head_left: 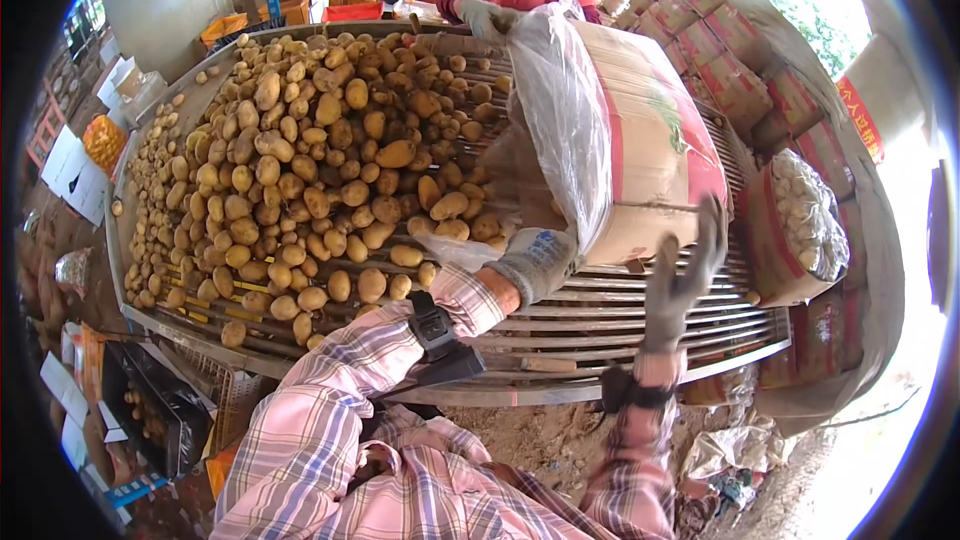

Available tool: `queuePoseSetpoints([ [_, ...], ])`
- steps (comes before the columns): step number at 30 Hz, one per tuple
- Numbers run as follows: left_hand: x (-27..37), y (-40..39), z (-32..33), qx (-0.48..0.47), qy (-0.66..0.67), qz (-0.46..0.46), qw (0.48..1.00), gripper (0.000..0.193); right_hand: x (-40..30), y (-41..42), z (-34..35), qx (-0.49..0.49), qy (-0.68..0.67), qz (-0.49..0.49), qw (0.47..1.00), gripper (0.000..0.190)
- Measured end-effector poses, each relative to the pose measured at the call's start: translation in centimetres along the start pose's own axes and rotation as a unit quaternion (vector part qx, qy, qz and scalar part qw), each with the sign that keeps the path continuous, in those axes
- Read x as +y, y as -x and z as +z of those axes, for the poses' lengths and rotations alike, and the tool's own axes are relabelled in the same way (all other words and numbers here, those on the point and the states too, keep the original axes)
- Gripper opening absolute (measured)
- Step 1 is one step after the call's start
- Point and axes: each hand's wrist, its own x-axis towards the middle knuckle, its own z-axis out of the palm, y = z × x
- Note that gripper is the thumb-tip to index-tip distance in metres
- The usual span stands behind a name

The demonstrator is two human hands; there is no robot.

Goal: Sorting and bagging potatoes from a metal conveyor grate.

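A large cardboard box (652, 120) lies tipped on its side on the slatted metal sorting table (570, 326), its mouth facing a heap of potatoes (300, 165). A clear plastic liner (562, 120) is folded back over its rim. My gloved left hand (536, 262) grips the near corner of that lined rim; its fingertips are hidden. Blurred, my gloved right hand (682, 277) has its fingers apart beside the box's near lower edge; whether it touches the cardboard I cannot tell.
Across the table, a person's gloved hand (487, 19) is at the box's far corner. To the right stand a box with a filled plastic liner (799, 225) and stacked cartons (724, 52). A black-lined crate (154, 409) with potatoes sits at lower left, below the table's metal rim.
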Motion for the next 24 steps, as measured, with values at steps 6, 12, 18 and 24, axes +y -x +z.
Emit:
queuePoseSetpoints([
  [6,-9.2,4.1,-7.2,0.071,0.129,-0.117,0.982,0.023,6.8,-2.5,4.4,-0.087,0.115,-0.021,0.989,0.050],
  [12,-26.1,7.2,-4.5,0.358,0.531,-0.198,0.742,0.007,11.6,0.4,1.3,-0.045,0.001,0.050,0.998,0.048],
  [18,-24.9,6.6,-3.3,0.383,0.498,-0.260,0.733,0.009,16.6,2.9,-0.1,-0.023,-0.071,0.113,0.991,0.046],
  [24,-43.8,30.6,-14.1,0.544,0.451,-0.210,0.676,0.014,16.1,2.3,5.1,0.032,-0.201,0.171,0.964,0.046],
])
